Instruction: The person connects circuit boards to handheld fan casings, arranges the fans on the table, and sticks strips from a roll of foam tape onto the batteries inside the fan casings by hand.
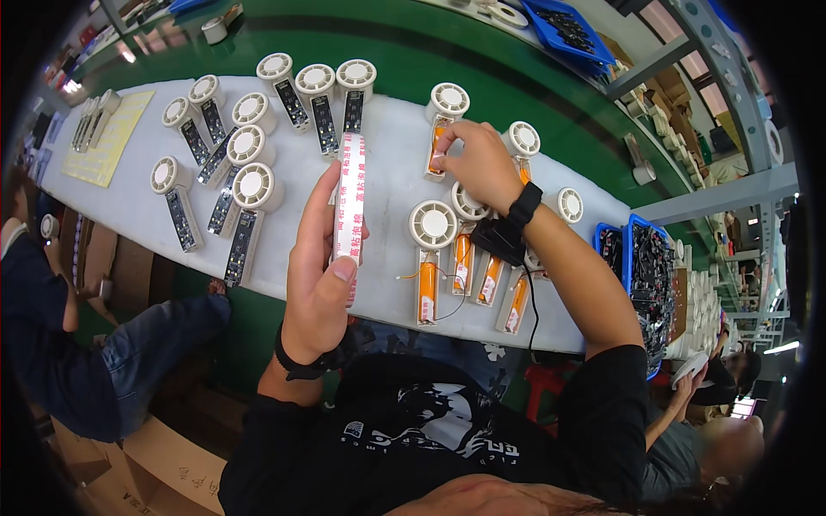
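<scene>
My left hand [320,297] is closed around a long strip of white foam tape [351,202] with red print, held upright over the near edge of the bench. My right hand [478,163] reaches across to a white handheld-fan housing [449,100]. Its bent fingers press at the orange battery [437,148] in the open handle; the fingertips are partly hidden. Around that forearm stand several more fan housings with orange batteries, such as the white fan [433,225] with thin loose wires. A dark object with a black cable [499,241] sits below my right wrist.
Several white fans with dark circuit boards [243,245] lie on the left of the white foam sheet [284,185]. A yellow board [116,142] is farther left. Blue bins [635,249] of dark parts stand at right. People sit at both sides; a green bench [396,43] runs behind.
</scene>
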{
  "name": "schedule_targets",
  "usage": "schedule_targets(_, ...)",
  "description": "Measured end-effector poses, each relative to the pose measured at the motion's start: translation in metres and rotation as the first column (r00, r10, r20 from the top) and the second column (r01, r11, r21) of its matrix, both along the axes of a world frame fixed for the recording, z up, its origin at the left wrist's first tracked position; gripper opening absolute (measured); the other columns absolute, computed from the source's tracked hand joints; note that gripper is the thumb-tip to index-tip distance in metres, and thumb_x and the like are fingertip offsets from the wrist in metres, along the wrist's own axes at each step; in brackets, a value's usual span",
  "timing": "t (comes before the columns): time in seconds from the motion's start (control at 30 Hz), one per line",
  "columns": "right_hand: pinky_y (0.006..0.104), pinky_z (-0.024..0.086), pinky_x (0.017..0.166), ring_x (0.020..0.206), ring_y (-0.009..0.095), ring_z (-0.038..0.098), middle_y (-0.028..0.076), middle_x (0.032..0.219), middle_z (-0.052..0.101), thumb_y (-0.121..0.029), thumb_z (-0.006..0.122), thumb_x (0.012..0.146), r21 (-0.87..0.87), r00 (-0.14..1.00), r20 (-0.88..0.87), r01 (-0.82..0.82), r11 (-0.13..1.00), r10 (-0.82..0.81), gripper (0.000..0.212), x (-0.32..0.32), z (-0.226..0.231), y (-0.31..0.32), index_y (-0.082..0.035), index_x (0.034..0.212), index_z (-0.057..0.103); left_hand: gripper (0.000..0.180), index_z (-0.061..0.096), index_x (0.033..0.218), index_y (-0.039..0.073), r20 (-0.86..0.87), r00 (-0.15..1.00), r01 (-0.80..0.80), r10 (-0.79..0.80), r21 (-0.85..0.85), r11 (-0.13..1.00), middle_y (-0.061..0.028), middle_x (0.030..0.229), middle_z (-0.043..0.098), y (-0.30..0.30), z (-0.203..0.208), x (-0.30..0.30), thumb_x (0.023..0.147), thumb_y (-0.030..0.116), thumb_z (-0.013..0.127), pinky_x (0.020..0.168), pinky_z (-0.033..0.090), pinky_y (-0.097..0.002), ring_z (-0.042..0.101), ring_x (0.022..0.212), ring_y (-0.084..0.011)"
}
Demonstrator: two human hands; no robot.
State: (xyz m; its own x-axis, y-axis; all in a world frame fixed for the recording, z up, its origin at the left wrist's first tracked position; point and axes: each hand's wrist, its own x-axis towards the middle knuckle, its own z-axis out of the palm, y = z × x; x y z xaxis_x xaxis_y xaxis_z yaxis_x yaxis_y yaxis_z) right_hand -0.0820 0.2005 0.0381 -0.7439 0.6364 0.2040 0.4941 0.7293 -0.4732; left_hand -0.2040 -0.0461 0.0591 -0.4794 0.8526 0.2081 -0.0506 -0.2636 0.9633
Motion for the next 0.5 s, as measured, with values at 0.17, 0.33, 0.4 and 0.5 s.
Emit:
schedule_targets(0.17, 0.0411, 0.049, 0.09, 0.101, 0.029, 0.057, 0.007, 0.11, 0.068, -0.014, 0.081, 0.077, 0.14, 0.999, 0.043, 0.005, 0.99, -0.011, 0.009, 0.003, 0.003, -0.002, -0.009, 0.083, 0.076, 0.092, 0.024, 0.156, -0.003, -0.012, 1.0, 0.003, -0.003, 0.032, 0.999, -0.0114, 0.11, 0.061, -0.006, 0.003, 0.005, 0.09, 0.051, 0.058, 0.081, 0.046, -0.0279, 0.055, 0.088, -0.0139)
schedule_targets(0.33, 0.0424, 0.049, 0.088, 0.1, 0.029, 0.057, 0.007, 0.107, 0.069, -0.014, 0.078, 0.078, 0.235, 0.995, 0.08, 0.038, 0.971, -0.059, 0.007, -0.002, 0.014, -0.014, -0.012, 0.084, 0.079, 0.079, 0.026, 0.151, -0.003, -0.046, 0.997, -0.05, 0.055, 0.104, 0.993, -0.016, 0.117, 0.062, -0.008, 0.0, 0.011, 0.092, 0.036, 0.061, 0.087, 0.048, -0.0318, 0.058, 0.092, -0.016)
schedule_targets(0.4, 0.042, 0.05, 0.087, 0.1, 0.029, 0.058, 0.007, 0.105, 0.069, -0.015, 0.076, 0.079, 0.238, 0.98, 0.19, 0.011, 0.971, -0.057, 0.008, -0.003, 0.015, -0.013, -0.012, 0.086, 0.08, 0.078, 0.027, 0.15, -0.003, -0.058, 0.997, -0.041, 0.044, 0.062, 0.997, -0.0167, 0.117, 0.061, -0.01, 0.002, 0.015, 0.092, 0.038, 0.059, 0.086, 0.048, -0.0316, 0.058, 0.092, -0.0163)
schedule_targets(0.5, 0.042, 0.05, 0.086, 0.1, 0.029, 0.058, 0.007, 0.104, 0.069, -0.015, 0.074, 0.08, 0.264, 0.962, 0.27, -0.035, 0.964, -0.039, 0.009, -0.002, 0.019, -0.014, -0.012, 0.088, 0.08, 0.077, 0.027, 0.147, -0.003, -0.078, 0.997, -0.023, 0.021, -0.026, 0.999, -0.018, 0.117, 0.06, -0.012, 0.007, 0.021, 0.092, 0.042, 0.056, 0.084, 0.048, -0.031, 0.057, 0.09, -0.0168)
